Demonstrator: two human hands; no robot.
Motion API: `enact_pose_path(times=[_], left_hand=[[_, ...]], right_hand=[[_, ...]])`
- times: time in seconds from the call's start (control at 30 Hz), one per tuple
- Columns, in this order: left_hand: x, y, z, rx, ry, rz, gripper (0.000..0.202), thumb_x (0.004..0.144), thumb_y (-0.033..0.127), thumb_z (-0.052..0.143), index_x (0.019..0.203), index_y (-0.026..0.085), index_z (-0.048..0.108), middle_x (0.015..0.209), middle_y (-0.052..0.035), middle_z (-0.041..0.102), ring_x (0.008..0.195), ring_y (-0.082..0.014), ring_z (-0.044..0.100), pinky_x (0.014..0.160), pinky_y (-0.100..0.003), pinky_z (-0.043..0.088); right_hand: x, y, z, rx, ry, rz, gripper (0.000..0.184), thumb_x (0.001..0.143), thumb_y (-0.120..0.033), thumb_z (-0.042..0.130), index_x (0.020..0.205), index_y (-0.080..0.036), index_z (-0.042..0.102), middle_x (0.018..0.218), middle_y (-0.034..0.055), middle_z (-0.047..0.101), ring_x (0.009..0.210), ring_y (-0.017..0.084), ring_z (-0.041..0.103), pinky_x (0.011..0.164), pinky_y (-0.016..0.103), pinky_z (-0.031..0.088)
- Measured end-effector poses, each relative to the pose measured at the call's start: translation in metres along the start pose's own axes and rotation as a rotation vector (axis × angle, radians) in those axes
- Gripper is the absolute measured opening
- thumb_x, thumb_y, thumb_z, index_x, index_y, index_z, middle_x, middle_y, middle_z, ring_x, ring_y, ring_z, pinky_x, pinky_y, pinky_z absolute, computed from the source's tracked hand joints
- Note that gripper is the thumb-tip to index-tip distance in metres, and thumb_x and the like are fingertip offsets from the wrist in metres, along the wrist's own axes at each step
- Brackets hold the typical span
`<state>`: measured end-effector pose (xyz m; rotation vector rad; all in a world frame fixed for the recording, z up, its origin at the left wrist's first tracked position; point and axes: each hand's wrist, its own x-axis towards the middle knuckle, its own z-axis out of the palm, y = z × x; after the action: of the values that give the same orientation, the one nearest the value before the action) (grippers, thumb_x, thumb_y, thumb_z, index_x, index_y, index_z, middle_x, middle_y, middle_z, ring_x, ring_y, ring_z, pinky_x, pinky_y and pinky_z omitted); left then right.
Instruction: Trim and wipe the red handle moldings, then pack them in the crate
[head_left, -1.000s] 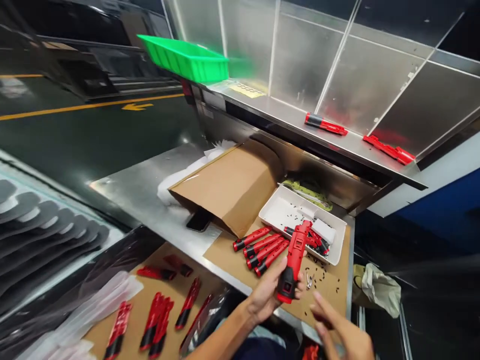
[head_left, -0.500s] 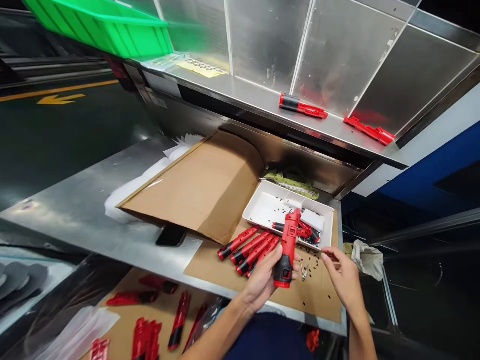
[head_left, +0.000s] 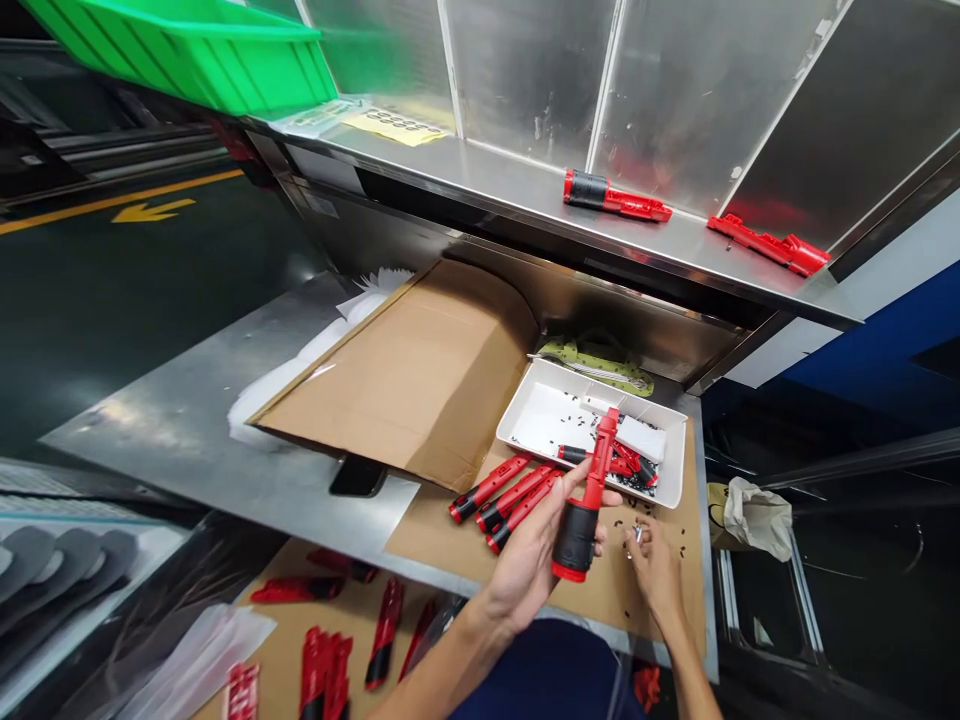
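the left hand [head_left: 529, 575] clenches a light, stiff red-and-black plastic power-tool housing [head_left: 576, 540] around its black grip; the right hand [head_left: 652, 575], at tiny silver screws [head_left: 637, 534] on brown cardboard [head_left: 427, 530], may or may not hold one.

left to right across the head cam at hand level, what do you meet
black phone → left hand → red-and-black tool body held in it → right hand → crumpled white bag
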<state>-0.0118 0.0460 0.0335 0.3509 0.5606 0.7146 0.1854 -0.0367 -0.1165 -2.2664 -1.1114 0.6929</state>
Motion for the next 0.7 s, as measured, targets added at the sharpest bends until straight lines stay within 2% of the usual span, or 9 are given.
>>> enact_pose_path(times=[0.1,0.17,0.27,0.37,0.47,0.57,0.7], left_hand=[[-0.008,0.000,0.007,-0.043,-0.060,-0.032,0.057,0.086,0.041,0.069,0.137,0.019,0.057,0.105,-0.0103,0.074,0.083,-0.0195,0.071,0.081,-0.033,0.055],[-0.012,-0.002,0.010,-0.065,-0.088,-0.031,0.058,0.083,0.039,0.074,0.135,0.019,0.060,0.101,-0.0091,0.075,0.086,-0.0217,0.072,0.086,-0.035,0.055],[-0.016,-0.007,0.016,-0.096,-0.122,-0.040,0.055,0.082,0.039,0.075,0.132,0.018,0.062,0.095,-0.0088,0.076,0.095,-0.0245,0.072,0.092,-0.037,0.054],[-0.021,-0.010,0.024,-0.136,-0.140,-0.042,0.051,0.084,0.038,0.073,0.129,0.017,0.065,0.093,-0.0090,0.076,0.103,-0.0269,0.071,0.098,-0.039,0.052],[-0.026,-0.011,0.029,-0.165,-0.110,-0.054,0.042,0.084,0.036,0.073,0.121,0.018,0.070,0.091,-0.0077,0.076,0.104,-0.0275,0.070,0.104,-0.043,0.049],[-0.031,-0.010,0.030,-0.160,-0.073,-0.062,0.038,0.085,0.035,0.072,0.120,0.020,0.071,0.089,-0.0063,0.076,0.104,-0.0270,0.070,0.106,-0.044,0.047],[-0.035,-0.010,0.030,-0.136,-0.073,-0.088,0.041,0.086,0.035,0.070,0.126,0.024,0.068,0.092,-0.0068,0.076,0.107,-0.0258,0.069,0.106,-0.041,0.048]], right_hand=[[-0.026,-0.022,-0.039,0.267,0.120,-0.073,0.054,0.095,-0.048,0.047,0.135,-0.011,0.048,0.095,0.0083,0.071,0.080,0.019,0.074,0.076,0.033,0.061],[-0.052,-0.045,-0.063,0.554,0.259,-0.196,0.047,0.089,-0.038,0.065,0.129,-0.015,0.054,0.098,0.0089,0.074,0.087,0.020,0.075,0.078,0.032,0.062],[-0.087,-0.080,-0.085,0.727,0.395,-0.496,0.033,0.082,-0.017,0.073,0.114,-0.018,0.065,0.102,0.0092,0.075,0.090,0.022,0.075,0.074,0.030,0.065],[-0.104,-0.103,-0.088,0.671,0.447,-0.754,0.035,0.081,-0.008,0.070,0.115,-0.017,0.066,0.105,0.0103,0.075,0.094,0.025,0.075,0.072,0.034,0.067],[-0.109,-0.112,-0.083,0.549,0.448,-0.896,0.038,0.080,-0.004,0.070,0.115,-0.016,0.064,0.098,0.0087,0.077,0.092,0.024,0.076,0.074,0.034,0.067],[-0.113,-0.115,-0.079,0.504,0.424,-0.918,0.035,0.081,-0.004,0.071,0.113,-0.015,0.064,0.096,0.0081,0.077,0.091,0.023,0.076,0.076,0.032,0.066],[-0.119,-0.116,-0.076,0.518,0.439,-0.907,0.031,0.083,-0.007,0.071,0.112,-0.015,0.064,0.096,0.0085,0.077,0.088,0.022,0.076,0.075,0.031,0.066]])
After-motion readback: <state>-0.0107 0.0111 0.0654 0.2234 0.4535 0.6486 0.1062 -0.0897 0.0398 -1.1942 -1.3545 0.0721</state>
